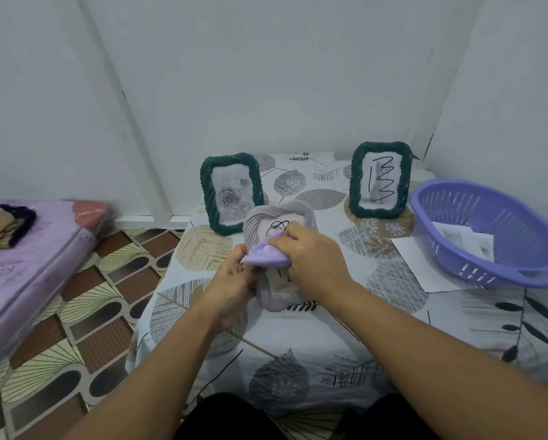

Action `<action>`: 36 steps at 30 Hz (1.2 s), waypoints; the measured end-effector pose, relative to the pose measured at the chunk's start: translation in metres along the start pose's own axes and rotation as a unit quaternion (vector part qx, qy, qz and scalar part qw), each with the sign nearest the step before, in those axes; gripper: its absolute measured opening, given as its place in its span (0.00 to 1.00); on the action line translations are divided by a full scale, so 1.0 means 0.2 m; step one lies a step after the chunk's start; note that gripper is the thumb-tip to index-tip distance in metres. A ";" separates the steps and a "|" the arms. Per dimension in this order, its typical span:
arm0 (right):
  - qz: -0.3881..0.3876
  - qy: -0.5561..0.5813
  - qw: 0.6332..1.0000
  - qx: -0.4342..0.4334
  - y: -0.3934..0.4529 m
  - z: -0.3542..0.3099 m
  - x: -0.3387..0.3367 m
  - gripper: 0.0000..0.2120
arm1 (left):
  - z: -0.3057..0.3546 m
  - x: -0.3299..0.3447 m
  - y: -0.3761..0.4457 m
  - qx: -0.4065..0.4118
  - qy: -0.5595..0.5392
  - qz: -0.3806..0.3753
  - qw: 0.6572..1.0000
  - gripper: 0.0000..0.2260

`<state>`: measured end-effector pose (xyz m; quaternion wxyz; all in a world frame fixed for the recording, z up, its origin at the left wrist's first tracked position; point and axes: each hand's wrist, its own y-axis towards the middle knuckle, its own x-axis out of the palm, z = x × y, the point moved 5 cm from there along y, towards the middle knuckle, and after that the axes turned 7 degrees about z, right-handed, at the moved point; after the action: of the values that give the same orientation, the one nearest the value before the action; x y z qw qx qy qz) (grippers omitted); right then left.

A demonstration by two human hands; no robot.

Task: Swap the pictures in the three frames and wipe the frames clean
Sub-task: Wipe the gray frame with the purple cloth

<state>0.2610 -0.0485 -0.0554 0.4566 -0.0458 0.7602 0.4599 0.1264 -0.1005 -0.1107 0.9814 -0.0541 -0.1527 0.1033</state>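
A pale grey-lilac picture frame (268, 217) is tilted up over the middle of the table, a black scribble showing behind its glass. My left hand (234, 284) grips it by its lower left edge. My right hand (314, 258) presses a lilac cloth (266, 255) against the frame's front. Two dark green woven frames stand upright behind. The left green frame (231, 193) holds a grey rose picture. The right green frame (380, 179) holds a sheet with black marker strokes.
A purple plastic basket (488, 230) with papers in it sits at the table's right on a white sheet (409, 252). The leaf-print tablecloth (298, 360) covers the table. A lilac mattress (28, 265) lies left on the patterned floor. White walls are close behind.
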 end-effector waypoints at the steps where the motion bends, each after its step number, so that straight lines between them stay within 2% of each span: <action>1: -0.002 -0.005 1.000 0.002 0.03 0.00 -0.01 0.18 | 0.00 0.00 0.00 0.002 -0.003 0.001 1.000 0.15; 3: -0.005 -0.008 1.000 0.011 0.08 0.00 -0.02 0.17 | 0.00 -0.01 0.00 0.003 -0.006 0.006 1.000 0.18; 10: -0.009 0.002 0.999 0.036 -0.14 0.03 0.00 0.17 | -0.01 0.00 0.00 -0.011 0.005 0.002 1.000 0.15; 16: -0.020 0.011 0.999 0.042 -0.06 0.04 -0.02 0.18 | 0.01 0.01 -0.02 -0.004 -0.006 -0.002 1.000 0.16; 23: -0.029 0.017 0.999 0.020 -0.22 0.03 0.01 0.21 | 0.00 0.01 -0.01 -0.010 0.003 -0.005 1.000 0.15; 30: -0.018 0.003 1.000 0.007 -0.10 0.03 -0.01 0.16 | 0.00 0.01 -0.01 -0.012 0.018 0.004 1.000 0.18; 36: -0.028 0.012 1.000 -0.003 -0.25 0.04 0.01 0.16 | -0.02 -0.02 0.01 -0.017 0.011 0.009 1.000 0.15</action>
<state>0.2894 -0.0707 -0.0921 0.4599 -0.0737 0.7629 0.4484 0.1236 -0.1000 -0.1159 0.9808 -0.0733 -0.1435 0.1094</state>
